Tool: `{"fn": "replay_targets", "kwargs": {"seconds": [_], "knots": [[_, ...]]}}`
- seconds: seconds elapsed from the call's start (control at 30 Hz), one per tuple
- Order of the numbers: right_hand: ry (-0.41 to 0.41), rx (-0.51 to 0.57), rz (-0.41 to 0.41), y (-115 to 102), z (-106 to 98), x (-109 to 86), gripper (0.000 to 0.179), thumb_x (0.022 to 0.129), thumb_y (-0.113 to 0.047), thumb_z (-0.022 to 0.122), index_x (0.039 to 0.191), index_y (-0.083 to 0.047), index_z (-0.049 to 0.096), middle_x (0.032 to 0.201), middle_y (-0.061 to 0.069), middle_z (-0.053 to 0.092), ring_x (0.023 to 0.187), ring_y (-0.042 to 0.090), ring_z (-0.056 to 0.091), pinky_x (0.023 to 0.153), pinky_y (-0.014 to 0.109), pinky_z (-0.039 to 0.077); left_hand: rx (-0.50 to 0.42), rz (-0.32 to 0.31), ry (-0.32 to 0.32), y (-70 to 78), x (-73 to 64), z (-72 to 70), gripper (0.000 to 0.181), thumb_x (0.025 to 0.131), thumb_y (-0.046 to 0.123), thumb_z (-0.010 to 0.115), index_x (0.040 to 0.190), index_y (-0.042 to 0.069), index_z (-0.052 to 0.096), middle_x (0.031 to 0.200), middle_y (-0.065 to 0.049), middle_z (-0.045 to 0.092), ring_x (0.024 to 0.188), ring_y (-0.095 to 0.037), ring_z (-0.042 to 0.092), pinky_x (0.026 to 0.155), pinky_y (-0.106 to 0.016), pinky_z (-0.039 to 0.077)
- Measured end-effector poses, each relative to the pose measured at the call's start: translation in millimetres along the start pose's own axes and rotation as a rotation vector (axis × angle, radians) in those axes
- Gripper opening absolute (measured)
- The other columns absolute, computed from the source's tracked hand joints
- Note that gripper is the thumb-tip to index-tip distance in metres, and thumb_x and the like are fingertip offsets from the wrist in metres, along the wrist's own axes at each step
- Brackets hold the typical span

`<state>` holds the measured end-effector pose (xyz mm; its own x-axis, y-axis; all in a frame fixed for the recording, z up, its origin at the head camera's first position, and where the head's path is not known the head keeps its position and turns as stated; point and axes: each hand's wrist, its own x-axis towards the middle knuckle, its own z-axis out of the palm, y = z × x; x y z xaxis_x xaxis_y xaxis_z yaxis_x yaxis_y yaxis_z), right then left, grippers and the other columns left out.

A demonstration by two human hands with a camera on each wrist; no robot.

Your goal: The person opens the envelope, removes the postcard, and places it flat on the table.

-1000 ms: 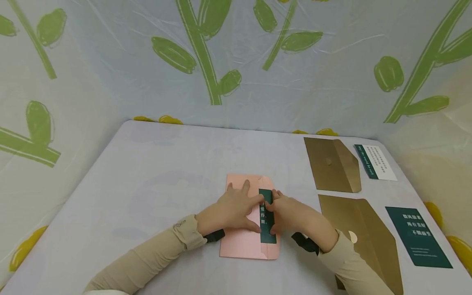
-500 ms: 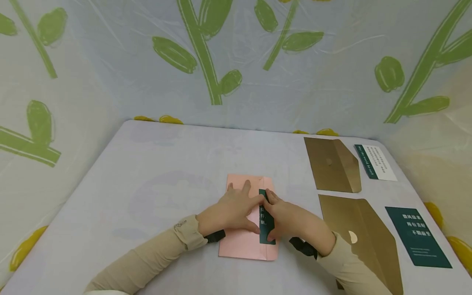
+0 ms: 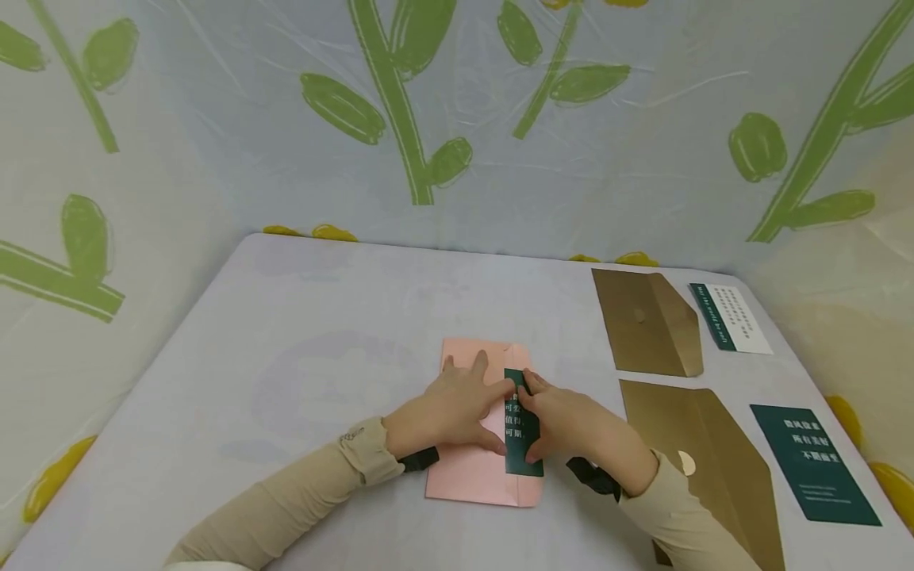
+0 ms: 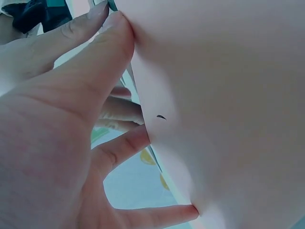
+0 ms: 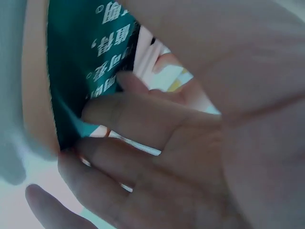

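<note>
A pink envelope point(image 3: 467, 480) lies flat in the middle of the table, its flap opened out to the right. My left hand point(image 3: 453, 408) rests on the envelope body with the fingers spread; the left wrist view shows its fingertips touching the pink paper point(image 4: 228, 105). A dark green card point(image 3: 524, 461) with white lettering sits partly inside the envelope's mouth, over the flap, so its left part is hidden. My right hand point(image 3: 571, 420) holds the card's outer side between thumb and fingers. Up close in the right wrist view, fingers point(image 5: 119, 117) touch the green card point(image 5: 71, 62).
To the right lie two gold envelopes, one farther back point(image 3: 631, 329) and one nearer point(image 3: 703, 452), partly under the right sleeve. Beyond them are a white-and-green card point(image 3: 739, 317) and a green card point(image 3: 814, 468). A leaf-patterned sheet point(image 3: 543, 182) rises behind the table.
The green card first slides left into the pink envelope, then back out to the right, so more lettering shows now. My right hand moves along with it; the left hand stays put.
</note>
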<state>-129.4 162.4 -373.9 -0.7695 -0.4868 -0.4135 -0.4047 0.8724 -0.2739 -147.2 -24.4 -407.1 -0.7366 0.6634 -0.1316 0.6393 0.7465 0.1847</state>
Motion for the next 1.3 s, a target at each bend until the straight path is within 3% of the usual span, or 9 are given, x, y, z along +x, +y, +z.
{"fn": "replay_targets", "kwargs": {"seconds": [0.1,0.2,0.3,0.77,1.07,1.3], "knots": [[0.0,0.022,0.001,0.3,0.3,-1.4,0.098,0.071,-0.03,0.091,0.144,0.011,0.042,0.158,0.03,0.021,0.143,0.042,0.031,0.104,0.049,0.042,0.006,0.003,-0.001,0.8,0.6,0.1,0.075,0.071,0.071,0.074,0.13,0.027,0.057,0.122,-0.014,0.049,0.057,-0.014,0.051,0.101,-0.066,0.037],[-0.005,0.057,-0.022,0.1,1.0,-2.3,0.107,0.072,-0.034,0.09,0.148,0.013,0.031,0.159,0.032,0.013,0.147,0.043,0.017,0.109,0.051,0.036,0.015,0.001,-0.012,1.4,0.3,-0.4,0.084,0.071,0.071,0.073,0.14,0.028,0.052,0.126,-0.016,0.048,0.059,-0.016,0.053,0.102,-0.066,0.037],[-0.018,0.082,-0.036,1.4,2.7,-2.6,0.114,0.073,-0.036,0.089,0.152,0.011,0.022,0.16,0.031,0.007,0.148,0.043,0.011,0.11,0.052,0.034,0.002,0.0,-0.019,2.2,0.0,-1.4,0.088,0.072,0.071,0.073,0.146,0.03,0.047,0.129,-0.018,0.047,0.06,-0.016,0.053,0.103,-0.066,0.035],[-0.027,0.037,-0.022,4.6,5.0,1.6,0.115,0.068,-0.038,0.091,0.151,0.011,0.028,0.16,0.03,0.01,0.148,0.042,0.014,0.105,0.053,0.04,0.021,-0.002,-0.023,1.1,-0.6,-1.6,0.089,0.072,0.073,0.071,0.147,0.031,0.047,0.131,-0.019,0.046,0.061,-0.016,0.054,0.103,-0.065,0.036],[-0.033,0.029,-0.008,10.6,4.9,-1.8,0.114,0.066,-0.036,0.093,0.149,0.012,0.031,0.16,0.03,0.013,0.148,0.042,0.016,0.105,0.054,0.039,0.016,0.001,-0.006,1.7,0.0,-1.0,0.073,0.071,0.071,0.073,0.128,0.028,0.056,0.126,-0.017,0.048,0.058,-0.015,0.053,0.101,-0.066,0.037],[-0.024,0.009,-0.001,17.1,4.8,-4.9,0.114,0.064,-0.036,0.094,0.148,0.011,0.033,0.16,0.029,0.015,0.147,0.041,0.018,0.104,0.054,0.041,0.011,0.011,0.014,2.5,-0.4,-1.0,0.075,0.071,0.07,0.074,0.13,0.028,0.055,0.128,-0.019,0.048,0.063,-0.017,0.056,0.099,-0.067,0.038]]}}
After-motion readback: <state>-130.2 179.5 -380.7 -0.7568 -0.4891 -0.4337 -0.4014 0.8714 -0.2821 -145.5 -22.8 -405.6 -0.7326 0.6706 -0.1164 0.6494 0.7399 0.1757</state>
